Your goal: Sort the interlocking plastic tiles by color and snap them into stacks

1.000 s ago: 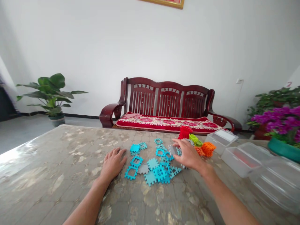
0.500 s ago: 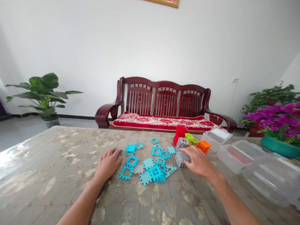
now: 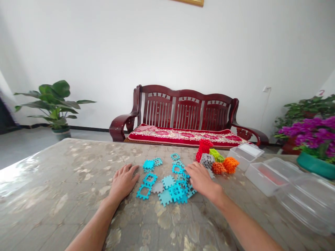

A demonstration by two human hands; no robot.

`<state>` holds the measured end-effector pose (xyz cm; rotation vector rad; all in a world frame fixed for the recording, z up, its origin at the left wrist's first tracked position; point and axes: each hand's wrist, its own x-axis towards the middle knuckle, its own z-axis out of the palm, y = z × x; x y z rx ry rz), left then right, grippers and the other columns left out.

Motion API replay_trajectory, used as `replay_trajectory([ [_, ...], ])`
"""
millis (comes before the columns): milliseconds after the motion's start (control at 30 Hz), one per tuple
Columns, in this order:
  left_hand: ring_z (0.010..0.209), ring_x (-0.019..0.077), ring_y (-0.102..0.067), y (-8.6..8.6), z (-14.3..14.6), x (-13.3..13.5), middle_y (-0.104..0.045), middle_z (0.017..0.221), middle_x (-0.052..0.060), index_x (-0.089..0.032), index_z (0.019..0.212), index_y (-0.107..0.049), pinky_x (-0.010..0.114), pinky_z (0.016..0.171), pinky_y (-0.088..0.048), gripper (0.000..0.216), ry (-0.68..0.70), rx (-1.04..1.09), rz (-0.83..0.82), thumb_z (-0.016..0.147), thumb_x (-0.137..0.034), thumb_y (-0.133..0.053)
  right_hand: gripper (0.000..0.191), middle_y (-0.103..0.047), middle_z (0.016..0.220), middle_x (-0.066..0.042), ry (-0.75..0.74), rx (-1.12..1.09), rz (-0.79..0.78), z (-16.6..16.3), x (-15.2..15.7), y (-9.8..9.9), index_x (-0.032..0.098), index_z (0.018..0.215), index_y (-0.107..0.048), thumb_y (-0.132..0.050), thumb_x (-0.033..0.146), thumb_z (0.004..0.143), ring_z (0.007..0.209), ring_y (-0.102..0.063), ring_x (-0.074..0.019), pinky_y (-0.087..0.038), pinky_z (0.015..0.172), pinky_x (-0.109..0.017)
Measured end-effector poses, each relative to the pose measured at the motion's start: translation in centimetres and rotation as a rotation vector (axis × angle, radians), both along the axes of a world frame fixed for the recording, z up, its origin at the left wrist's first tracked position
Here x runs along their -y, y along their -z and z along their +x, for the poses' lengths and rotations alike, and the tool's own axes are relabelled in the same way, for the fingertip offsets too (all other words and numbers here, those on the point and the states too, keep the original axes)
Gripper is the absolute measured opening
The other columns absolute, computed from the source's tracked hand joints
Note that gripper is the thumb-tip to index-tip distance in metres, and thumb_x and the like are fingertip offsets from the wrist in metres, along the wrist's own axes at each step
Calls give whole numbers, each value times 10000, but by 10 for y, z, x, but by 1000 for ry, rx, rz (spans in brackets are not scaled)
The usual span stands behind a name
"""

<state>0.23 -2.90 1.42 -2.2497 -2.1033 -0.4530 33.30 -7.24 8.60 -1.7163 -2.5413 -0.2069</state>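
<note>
Several flat turquoise puzzle tiles lie scattered on the patterned table, with one grey tile among them. My left hand rests flat and open on the table just left of the tiles. My right hand lies palm down at the right edge of the pile, fingers spread, touching the tiles. Behind it stand assembled cubes: a red one, a grey one, a green one and two orange ones.
Clear plastic boxes and lids sit at the table's right side. A pot of purple flowers stands at the far right. Beyond the table are a dark red wooden bench and a leafy plant.
My right hand held the grey cube half a second ago; the cube now stands among the coloured cubes, and the hand has drawn back left onto the turquoise tiles. My left hand stayed put.
</note>
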Motion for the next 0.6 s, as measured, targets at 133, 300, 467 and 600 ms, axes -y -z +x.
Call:
replay_trajectory([
  [133, 1323, 261, -463, 1, 0, 0, -552, 1399, 88, -284, 1305, -592, 430, 1106, -330, 430, -6, 9, 7, 923, -377, -418, 396, -696, 1112, -162, 65, 121, -77, -17, -13, 7, 168, 1147, -655, -509, 34, 803, 1083, -598, -293, -413, 896, -383],
  [300, 1320, 273, -467, 2, 0, -1, -548, 1402, 99, -277, 1303, -597, 442, 1105, -334, 433, -4, 17, 19, 921, -378, -421, 328, -721, 1053, -162, 69, 131, -78, -23, -18, 15, 162, 1057, -688, -467, 41, 847, 995, -670, -273, -457, 807, -339],
  [467, 1331, 273, -458, 2, -1, -1, -542, 1409, 92, -282, 1305, -595, 446, 1106, -335, 432, -4, 14, 8, 926, -388, -416, 330, -734, 998, -154, 115, 95, 8, -22, -11, 9, 169, 1053, -681, -408, 60, 902, 947, -690, -254, -475, 797, -327],
  [600, 1334, 271, -454, 2, -1, -1, -532, 1416, 96, -273, 1321, -583, 448, 1108, -334, 444, 1, 5, 6, 935, -385, -393, 347, -739, 1065, -106, -19, -113, 198, -8, 19, -1, 211, 1203, -636, -414, 128, 949, 977, -681, -221, -487, 858, -330],
])
